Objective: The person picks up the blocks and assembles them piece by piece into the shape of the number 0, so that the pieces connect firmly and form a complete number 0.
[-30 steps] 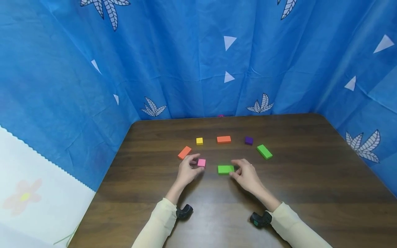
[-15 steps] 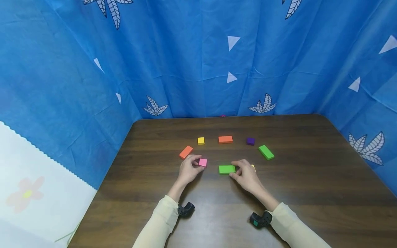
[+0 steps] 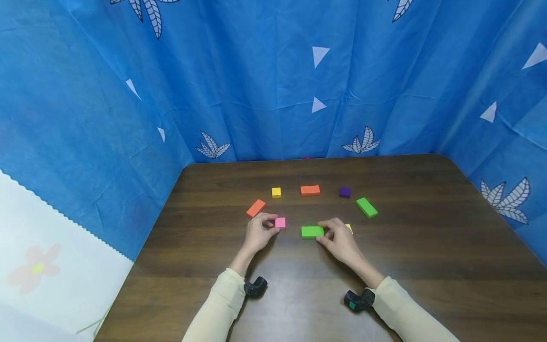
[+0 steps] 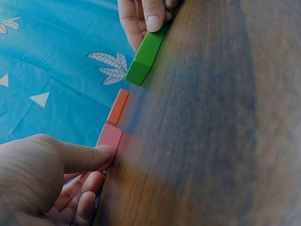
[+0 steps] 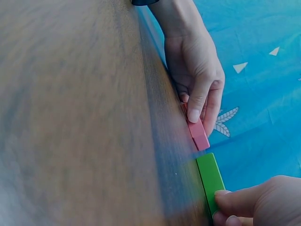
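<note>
Between the thumb and fingers of my left hand (image 3: 258,234) is a small pink block (image 3: 280,223), pinched at its left side. The left wrist view shows the thumb pressed on the pink block (image 4: 109,141), with an orange block (image 4: 118,106) beyond it. My right hand (image 3: 342,242) pinches the right end of a longer green block (image 3: 312,232), level with the tabletop. A short gap separates the green block (image 5: 210,176) from the pink one (image 5: 199,136) in the right wrist view. Behind the right hand, a yellow block (image 3: 349,228) is mostly hidden.
Other blocks form an arc on the wooden table (image 3: 205,204): a tilted orange block (image 3: 256,208), a yellow cube (image 3: 276,192), an orange block (image 3: 310,190), a purple block (image 3: 345,192) and a tilted green block (image 3: 366,207). A blue curtain (image 3: 252,95) hangs behind the table.
The pink block and my left hand have shifted very slightly right. A yellow block's edge has come into sight behind my right hand. The green block stays in nearly the same place.
</note>
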The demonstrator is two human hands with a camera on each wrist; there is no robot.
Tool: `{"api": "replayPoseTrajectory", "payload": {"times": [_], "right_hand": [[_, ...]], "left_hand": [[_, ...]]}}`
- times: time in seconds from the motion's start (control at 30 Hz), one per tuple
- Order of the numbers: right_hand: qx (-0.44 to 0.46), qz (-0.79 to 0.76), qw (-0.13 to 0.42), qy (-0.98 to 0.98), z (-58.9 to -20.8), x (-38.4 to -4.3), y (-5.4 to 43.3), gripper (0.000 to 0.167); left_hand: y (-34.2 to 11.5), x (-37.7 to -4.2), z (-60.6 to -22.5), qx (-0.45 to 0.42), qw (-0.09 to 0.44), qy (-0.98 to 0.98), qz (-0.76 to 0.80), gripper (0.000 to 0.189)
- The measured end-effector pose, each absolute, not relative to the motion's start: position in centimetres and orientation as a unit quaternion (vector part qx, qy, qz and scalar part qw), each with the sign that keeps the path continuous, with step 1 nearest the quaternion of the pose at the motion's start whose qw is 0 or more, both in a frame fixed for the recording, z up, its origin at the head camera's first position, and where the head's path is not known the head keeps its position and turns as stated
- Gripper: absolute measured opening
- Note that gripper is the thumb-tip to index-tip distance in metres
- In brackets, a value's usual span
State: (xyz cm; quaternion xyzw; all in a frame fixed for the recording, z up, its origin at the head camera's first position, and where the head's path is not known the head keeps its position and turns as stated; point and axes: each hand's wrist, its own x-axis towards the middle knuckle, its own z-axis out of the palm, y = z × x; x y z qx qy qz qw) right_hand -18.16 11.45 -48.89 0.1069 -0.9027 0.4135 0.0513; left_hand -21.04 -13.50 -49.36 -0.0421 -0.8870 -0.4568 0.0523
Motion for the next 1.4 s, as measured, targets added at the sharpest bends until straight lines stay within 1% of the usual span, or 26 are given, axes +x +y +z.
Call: {"api": "replayPoseTrajectory", "payload": {"times": [0.2,0.83,1.07,1.2,1.3,1.4], "right_hand": [[0.107,0.415,0.047,-0.902,-48.8,-18.2,11.5,0.038],[0.122,0.408,0.065,-0.902,-49.2,-18.1,11.9,0.034],[0.134,0.41,0.052,-0.901,-48.9,-17.2,12.2,0.031],[0.149,0.413,0.056,-0.897,-48.8,-16.5,12.4,0.031],[0.164,0.414,0.061,-0.893,-48.7,-15.8,12.6,0.031],[0.174,0.415,0.049,-0.892,-48.4,-15.0,12.7,0.03]], "left_hand": [[-13.6,-20.9,-49.3,-0.042,0.049,-0.885,-0.461,0.031],[-14.0,-20.4,-49.0,-0.046,0.036,-0.871,-0.489,0.029],[-14.4,-18.9,-48.4,-0.043,-0.002,-0.87,-0.491,0.028],[-14.4,-17.5,-47.8,-0.042,-0.027,-0.87,-0.491,0.027],[-14.3,-16.7,-47.6,-0.054,-0.033,-0.867,-0.495,0.027],[-14.2,-16.0,-47.5,-0.063,-0.038,-0.863,-0.5,0.027]]}}
